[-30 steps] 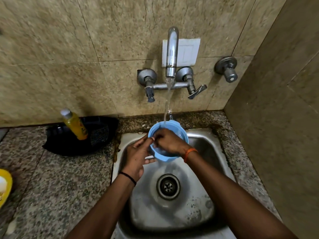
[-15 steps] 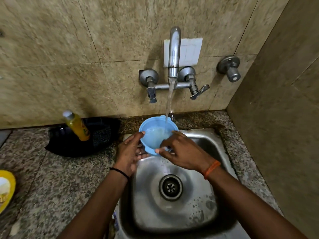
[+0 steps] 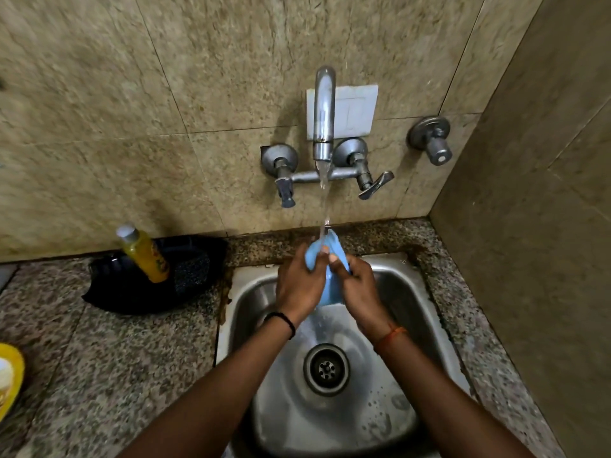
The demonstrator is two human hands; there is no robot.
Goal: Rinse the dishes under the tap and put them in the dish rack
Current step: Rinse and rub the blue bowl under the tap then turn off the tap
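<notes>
A light blue plastic bowl (image 3: 330,285) is held on edge, tipped steeply, over the back of the steel sink (image 3: 410,292). My left hand (image 3: 299,280) grips its left side and my right hand (image 3: 358,287) grips its right side, thumbs on the rim. Water runs from the wall tap (image 3: 323,114) in a thin stream onto the bowl's top edge and pours off its lower edge into the sink. Most of the bowl is hidden between my hands.
A black tray (image 3: 132,292) on the granite counter left of the sink holds a yellow soap bottle (image 3: 143,252) and a dark scrubber (image 3: 191,271). A yellow plate (image 3: 11,375) pokes in at the left edge. A tiled wall closes the right side.
The bowl was held open side up and filling with water; now both hands have tipped it onto its edge and water spills out of it.
</notes>
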